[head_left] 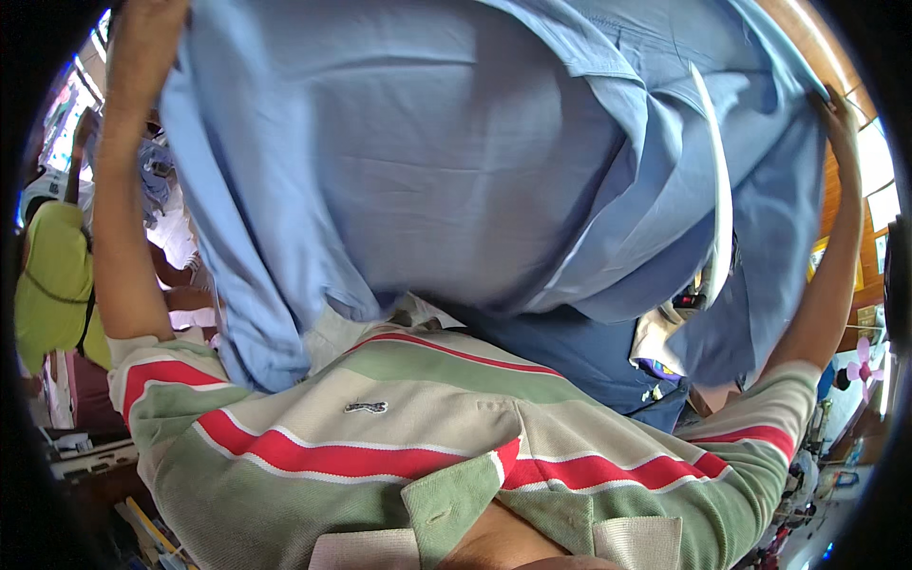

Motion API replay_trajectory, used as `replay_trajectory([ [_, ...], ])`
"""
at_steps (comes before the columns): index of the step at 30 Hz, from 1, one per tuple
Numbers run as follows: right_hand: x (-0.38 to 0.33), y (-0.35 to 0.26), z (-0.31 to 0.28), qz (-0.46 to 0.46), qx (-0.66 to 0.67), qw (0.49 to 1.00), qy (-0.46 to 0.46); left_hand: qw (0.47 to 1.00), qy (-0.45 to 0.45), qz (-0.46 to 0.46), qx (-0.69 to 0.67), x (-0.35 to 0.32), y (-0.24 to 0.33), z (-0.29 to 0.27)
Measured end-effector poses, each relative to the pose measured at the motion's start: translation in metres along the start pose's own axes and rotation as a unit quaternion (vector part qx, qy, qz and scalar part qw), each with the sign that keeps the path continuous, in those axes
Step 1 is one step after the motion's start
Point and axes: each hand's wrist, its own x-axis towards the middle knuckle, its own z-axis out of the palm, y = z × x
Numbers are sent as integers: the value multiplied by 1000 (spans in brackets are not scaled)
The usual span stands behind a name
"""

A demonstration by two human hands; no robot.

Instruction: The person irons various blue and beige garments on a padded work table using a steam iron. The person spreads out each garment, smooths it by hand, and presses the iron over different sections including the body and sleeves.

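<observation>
Blue cloth point(408, 171) partly hides darker blue fabric point(570, 353).

The light-blue garment point(427, 142) is cut off by the upper edge, and its lower folds are blurred. The fingers of the left hand point(144, 47) are cut off there too, while those of the right hand point(840, 109) are partly hidden by cloth. Much of the navy trousers point(560, 351) is covered by the garment. What the curved white strip point(719, 180) belongs to cannot be told. A co-worker in a yellow-green top point(55, 285) is partly hidden behind the left forearm point(123, 228). Clutter at the far right point(807, 484) is too small to be identified.
</observation>
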Motion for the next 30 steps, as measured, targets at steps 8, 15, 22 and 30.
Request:
replay_trajectory([
  [8,119,-287,232,-275,215,930,113,953,-207,-209,-76,-50,-163,136],
  [15,-107,-383,331,-188,351,914,-79,910,-312,-264,69,-194,-339,201],
  [22,-342,-226,336,351,-28,936,-26,876,-324,-359,-2,-232,-317,222],
  [30,-328,-249,356,499,566,654,-55,869,-294,-396,32,-240,-317,226],
])
